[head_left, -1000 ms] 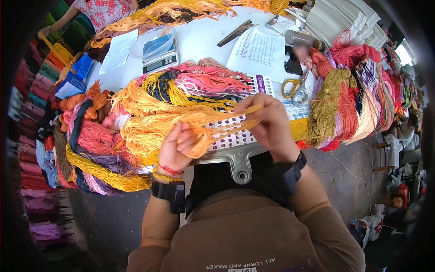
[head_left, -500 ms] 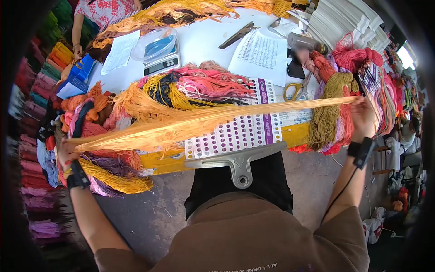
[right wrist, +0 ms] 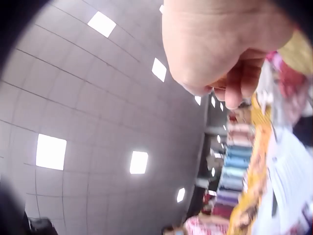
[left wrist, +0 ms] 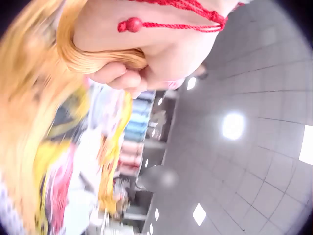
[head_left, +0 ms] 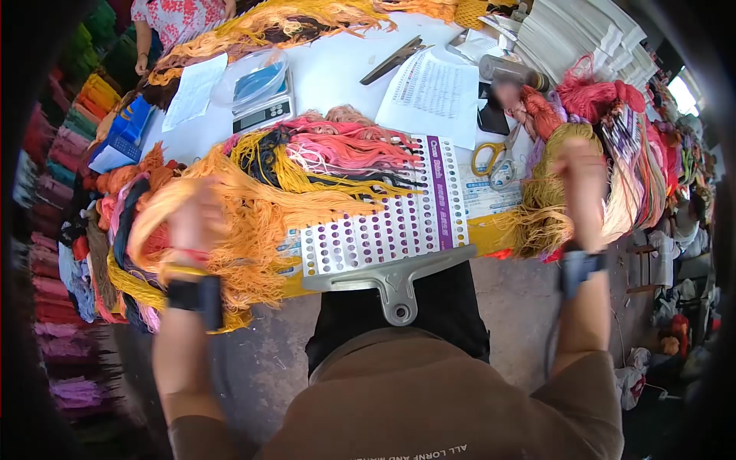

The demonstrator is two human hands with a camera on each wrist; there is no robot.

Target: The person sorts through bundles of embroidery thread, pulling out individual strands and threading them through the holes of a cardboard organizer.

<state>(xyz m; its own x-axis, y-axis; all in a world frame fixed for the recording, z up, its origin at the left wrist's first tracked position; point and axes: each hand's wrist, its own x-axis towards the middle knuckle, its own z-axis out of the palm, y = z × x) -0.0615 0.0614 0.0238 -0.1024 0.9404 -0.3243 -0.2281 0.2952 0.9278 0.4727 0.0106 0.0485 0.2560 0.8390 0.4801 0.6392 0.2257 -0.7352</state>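
Observation:
My left hand [head_left: 198, 222] grips a skein of light orange thread [head_left: 264, 211] at the left of the table. The left wrist view shows the curled fingers [left wrist: 120, 77] holding a looped bundle of thread [left wrist: 100, 58], whose strands hang down. The skein's other end spreads loosely over a white card with purple holes [head_left: 360, 245]. My right hand [head_left: 580, 192], blurred by motion, is over an olive skein [head_left: 552, 199] on the right. Its fingers [right wrist: 234, 87] look curled in the right wrist view, with no skein seen in them.
A metal clip [head_left: 395, 280] grips the board's near edge. Pink, yellow and dark threads [head_left: 337, 149] lie behind the orange skein. Further back are a scale [head_left: 264, 113], scissors [head_left: 491, 159], printed sheets [head_left: 429, 96] and a phone [head_left: 493, 116]. Another person [head_left: 180, 19] stands at the far left.
The orange skein was gathered between both hands, then stretched taut across the table. Now its right end is loose, and the left hand has moved inward with the other end. The right hand has drawn slightly inward.

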